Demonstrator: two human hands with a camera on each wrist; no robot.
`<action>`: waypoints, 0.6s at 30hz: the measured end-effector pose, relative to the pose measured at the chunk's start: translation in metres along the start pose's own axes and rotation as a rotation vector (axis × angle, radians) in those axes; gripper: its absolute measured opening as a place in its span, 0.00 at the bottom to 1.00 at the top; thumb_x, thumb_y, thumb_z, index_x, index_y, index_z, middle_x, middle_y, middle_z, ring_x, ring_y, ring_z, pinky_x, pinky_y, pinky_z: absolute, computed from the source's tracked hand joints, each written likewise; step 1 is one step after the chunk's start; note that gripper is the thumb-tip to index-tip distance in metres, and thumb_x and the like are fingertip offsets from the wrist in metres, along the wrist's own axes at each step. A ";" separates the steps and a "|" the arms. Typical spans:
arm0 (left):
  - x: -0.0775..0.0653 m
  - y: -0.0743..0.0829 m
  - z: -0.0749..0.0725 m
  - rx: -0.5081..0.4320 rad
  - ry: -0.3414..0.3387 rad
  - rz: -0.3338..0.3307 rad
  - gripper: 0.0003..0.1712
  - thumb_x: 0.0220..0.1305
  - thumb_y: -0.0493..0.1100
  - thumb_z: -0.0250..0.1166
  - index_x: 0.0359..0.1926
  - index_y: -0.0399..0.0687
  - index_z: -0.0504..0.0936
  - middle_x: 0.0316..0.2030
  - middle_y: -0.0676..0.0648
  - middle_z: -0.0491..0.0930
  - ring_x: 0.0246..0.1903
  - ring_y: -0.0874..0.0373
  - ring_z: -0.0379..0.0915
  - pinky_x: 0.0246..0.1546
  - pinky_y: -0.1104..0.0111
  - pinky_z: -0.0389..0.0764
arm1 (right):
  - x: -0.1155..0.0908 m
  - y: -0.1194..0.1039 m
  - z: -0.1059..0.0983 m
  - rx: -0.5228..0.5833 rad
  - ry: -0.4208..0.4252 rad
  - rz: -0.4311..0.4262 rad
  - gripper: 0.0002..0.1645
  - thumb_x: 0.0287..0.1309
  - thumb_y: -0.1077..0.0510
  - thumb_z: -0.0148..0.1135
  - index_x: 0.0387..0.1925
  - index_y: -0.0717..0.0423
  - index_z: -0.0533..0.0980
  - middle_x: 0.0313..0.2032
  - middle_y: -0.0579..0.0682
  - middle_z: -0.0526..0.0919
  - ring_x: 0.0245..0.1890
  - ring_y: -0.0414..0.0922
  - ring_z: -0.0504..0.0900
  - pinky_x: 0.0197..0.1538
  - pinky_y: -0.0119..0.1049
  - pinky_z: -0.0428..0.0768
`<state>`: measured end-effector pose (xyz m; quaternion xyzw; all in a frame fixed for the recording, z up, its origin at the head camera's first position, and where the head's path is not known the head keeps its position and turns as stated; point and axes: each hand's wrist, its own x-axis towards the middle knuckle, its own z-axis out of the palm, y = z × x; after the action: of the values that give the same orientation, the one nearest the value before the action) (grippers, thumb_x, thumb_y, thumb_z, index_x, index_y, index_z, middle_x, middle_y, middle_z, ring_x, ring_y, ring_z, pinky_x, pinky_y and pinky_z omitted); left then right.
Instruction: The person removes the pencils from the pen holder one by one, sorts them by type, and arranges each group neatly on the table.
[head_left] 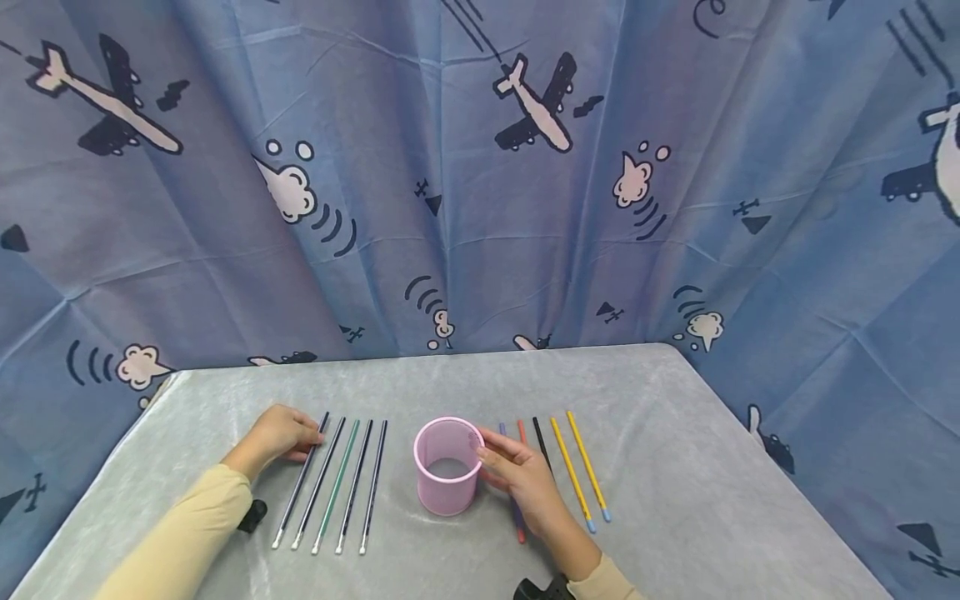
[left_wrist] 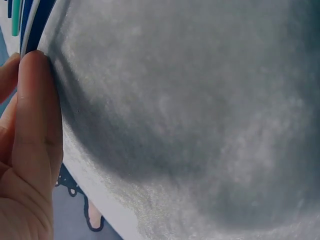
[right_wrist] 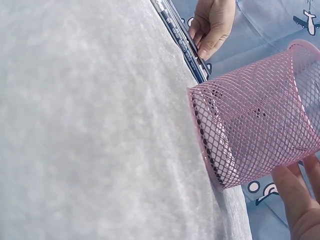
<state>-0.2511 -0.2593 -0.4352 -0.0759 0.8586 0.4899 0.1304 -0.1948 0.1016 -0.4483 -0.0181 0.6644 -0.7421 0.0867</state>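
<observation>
A pink mesh pen holder (head_left: 447, 492) stands upright on the table between two groups of pencils. My right hand (head_left: 525, 483) holds its right side near the rim, the thumb in front and the fingers farther round. In the right wrist view the mesh wall of the pen holder (right_wrist: 250, 120) fills the right side, fingertips against it. My left hand (head_left: 281, 435) pinches the leftmost dark blue pencil (head_left: 300, 483) near its far end. The left wrist view shows the thumb and fingers meeting on this blue pencil (left_wrist: 37, 25).
Beside the held pencil lie more dark pencils (head_left: 375, 487) and a green pencil (head_left: 336, 487). Right of the pen holder are yellow pencils (head_left: 588, 467), a black pencil (head_left: 542, 442), a red pencil (head_left: 521, 429) and a purple pencil, partly behind my right hand. A patterned blue curtain (head_left: 480, 208) hangs behind the table.
</observation>
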 end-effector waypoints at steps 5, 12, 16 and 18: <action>0.002 -0.002 0.002 0.027 0.024 -0.003 0.15 0.55 0.30 0.70 0.42 0.21 0.81 0.20 0.52 0.81 0.21 0.65 0.76 0.23 0.72 0.86 | 0.001 0.000 0.000 0.000 0.008 -0.001 0.29 0.61 0.62 0.65 0.63 0.68 0.72 0.58 0.59 0.82 0.50 0.38 0.83 0.53 0.35 0.86; 0.003 -0.002 0.005 0.083 0.078 0.011 0.11 0.52 0.28 0.72 0.37 0.25 0.83 0.25 0.47 0.82 0.17 0.65 0.74 0.20 0.73 0.85 | 0.001 0.000 0.000 -0.004 0.016 -0.002 0.29 0.61 0.62 0.65 0.63 0.68 0.73 0.59 0.60 0.81 0.50 0.38 0.84 0.52 0.33 0.87; 0.005 -0.001 0.006 0.130 0.096 0.025 0.07 0.52 0.30 0.71 0.32 0.29 0.84 0.23 0.48 0.81 0.17 0.65 0.74 0.20 0.73 0.84 | 0.002 -0.001 0.000 -0.001 0.026 -0.003 0.29 0.61 0.63 0.65 0.62 0.68 0.73 0.58 0.60 0.81 0.51 0.40 0.84 0.52 0.34 0.87; 0.007 0.001 0.004 0.154 0.114 0.029 0.05 0.53 0.31 0.70 0.31 0.31 0.84 0.21 0.50 0.80 0.18 0.65 0.74 0.20 0.74 0.83 | 0.002 -0.002 0.001 -0.001 0.028 -0.005 0.28 0.61 0.62 0.65 0.62 0.68 0.73 0.58 0.60 0.81 0.52 0.41 0.83 0.52 0.35 0.87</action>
<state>-0.2570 -0.2551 -0.4382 -0.0811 0.9008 0.4191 0.0797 -0.1971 0.1008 -0.4467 -0.0095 0.6661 -0.7420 0.0753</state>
